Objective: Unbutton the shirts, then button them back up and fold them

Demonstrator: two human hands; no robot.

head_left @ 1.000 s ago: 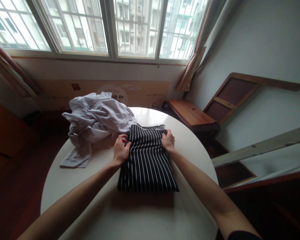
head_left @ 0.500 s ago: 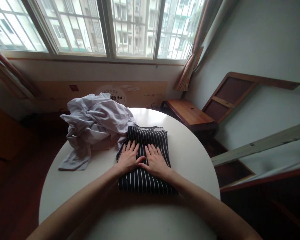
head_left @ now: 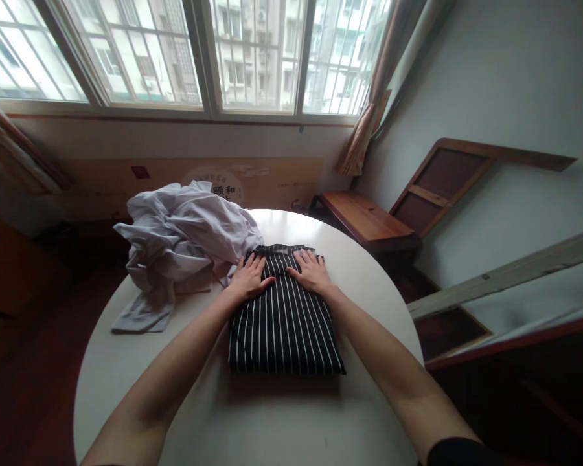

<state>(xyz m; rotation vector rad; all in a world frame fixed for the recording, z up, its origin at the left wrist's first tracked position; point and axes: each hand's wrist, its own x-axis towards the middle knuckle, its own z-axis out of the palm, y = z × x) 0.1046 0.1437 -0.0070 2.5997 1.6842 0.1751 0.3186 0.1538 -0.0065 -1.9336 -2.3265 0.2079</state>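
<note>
A black garment with white stripes (head_left: pixel 284 330) lies folded into a flat, roughly rectangular shape on the round white table (head_left: pixel 376 310). My left hand (head_left: pixel 247 278) rests on its upper left part, fingers stretched forward and thumb out to the right. On the upper right part lies my right hand (head_left: pixel 311 272), palm down with its fingers spread toward the far edge. Neither hand grips the cloth. Just left of the striped garment sits a crumpled pale lilac-grey cloth (head_left: pixel 184 226), partly touching it and with one flap flat on the table.
Behind the table a large printed cardboard box (head_left: pixel 276 171) leans below the barred window (head_left: pixel 252 58). A wooden chair (head_left: pixel 366 213) stands at the back right. Wooden boards (head_left: pixel 515 268) run along the right side.
Both hands have slid forward over the striped garment, from its middle to its far part. The fold at its far end now lies flatter. The crumpled cloth has stayed put.
</note>
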